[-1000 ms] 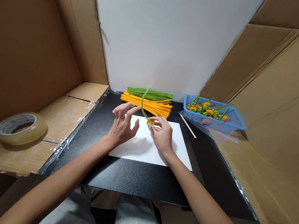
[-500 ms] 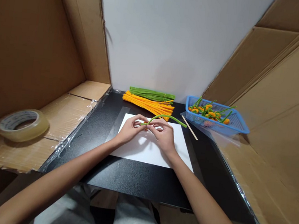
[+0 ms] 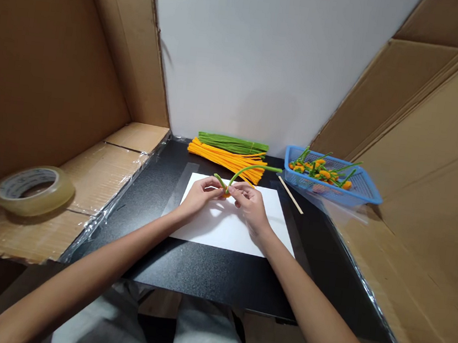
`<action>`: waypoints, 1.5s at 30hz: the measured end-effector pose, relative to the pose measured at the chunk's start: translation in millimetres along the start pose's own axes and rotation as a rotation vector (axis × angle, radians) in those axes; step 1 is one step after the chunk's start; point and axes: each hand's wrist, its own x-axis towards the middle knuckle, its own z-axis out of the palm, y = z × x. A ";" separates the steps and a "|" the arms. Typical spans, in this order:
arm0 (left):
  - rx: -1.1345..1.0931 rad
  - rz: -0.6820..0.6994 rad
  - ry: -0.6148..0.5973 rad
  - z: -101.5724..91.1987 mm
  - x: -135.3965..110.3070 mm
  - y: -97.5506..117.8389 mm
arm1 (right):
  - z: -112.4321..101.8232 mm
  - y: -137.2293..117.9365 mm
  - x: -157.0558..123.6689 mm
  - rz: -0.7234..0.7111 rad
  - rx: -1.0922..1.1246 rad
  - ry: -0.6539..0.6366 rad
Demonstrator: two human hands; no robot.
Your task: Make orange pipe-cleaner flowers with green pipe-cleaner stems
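Between my two hands is a small orange pipe-cleaner piece (image 3: 226,195) with a green pipe cleaner (image 3: 250,168) bent through it. One green end is short and points up left; the long end arcs up and to the right. My left hand (image 3: 201,195) pinches the orange piece from the left side. My right hand (image 3: 250,203) is closed on its right side, thumb and finger at the base of the green stem. Both hands are above a white sheet of paper (image 3: 221,232). Exactly how the green passes through the orange is hidden by my fingers.
Behind the paper lie bundles of green pipe cleaners (image 3: 232,143) and orange pipe cleaners (image 3: 226,159). A blue basket (image 3: 359,197) with several orange-and-green pieces stands back right, near a thin wooden stick (image 3: 290,194). A tape roll (image 3: 32,190) rests on cardboard at left.
The green pipe cleaner's short end now stands up to the left, where before it lay low. Its long end has risen, and the orange piece shows more between my fingers.
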 end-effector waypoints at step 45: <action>-0.009 0.069 0.142 2.7 -0.9 -7.5 | -8.2 -9.5 -2.2 -0.524 -0.586 -0.097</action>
